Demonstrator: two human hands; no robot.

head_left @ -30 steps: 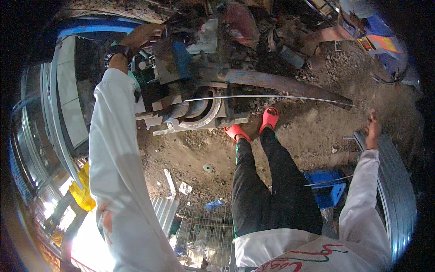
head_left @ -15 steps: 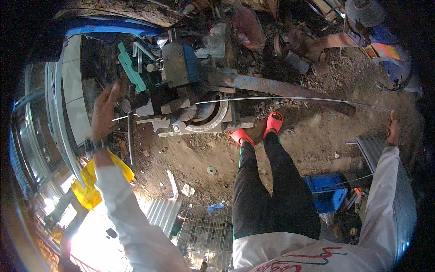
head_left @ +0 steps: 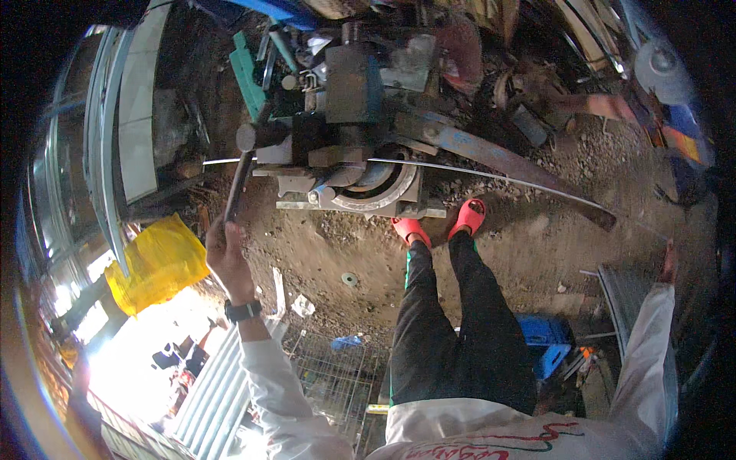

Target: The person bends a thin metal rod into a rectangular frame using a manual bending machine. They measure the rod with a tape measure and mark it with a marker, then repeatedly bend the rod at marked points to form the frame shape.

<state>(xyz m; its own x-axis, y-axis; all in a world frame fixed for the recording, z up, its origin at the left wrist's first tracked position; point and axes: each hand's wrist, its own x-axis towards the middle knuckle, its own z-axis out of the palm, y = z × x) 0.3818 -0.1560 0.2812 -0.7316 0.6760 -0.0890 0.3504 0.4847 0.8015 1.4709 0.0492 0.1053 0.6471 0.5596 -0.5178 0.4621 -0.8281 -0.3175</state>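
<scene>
Hands well apart: left hand point(head_left: 230, 264) grips hammer point(head_left: 238, 188) low down, likely for leverage; right hand point(head_left: 668, 262) pinches far end of thin rod point(head_left: 491, 175), seemingly steadying the length projecting from the vise point(head_left: 353, 96).

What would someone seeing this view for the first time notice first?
Probably the bright red sandals on the wearer's feet, just above the centre, and the crumpled yellow sheet at the left. Next comes the long thin pale rod, running from the metal machine at the upper middle toward the right hand near the right rim.
</scene>
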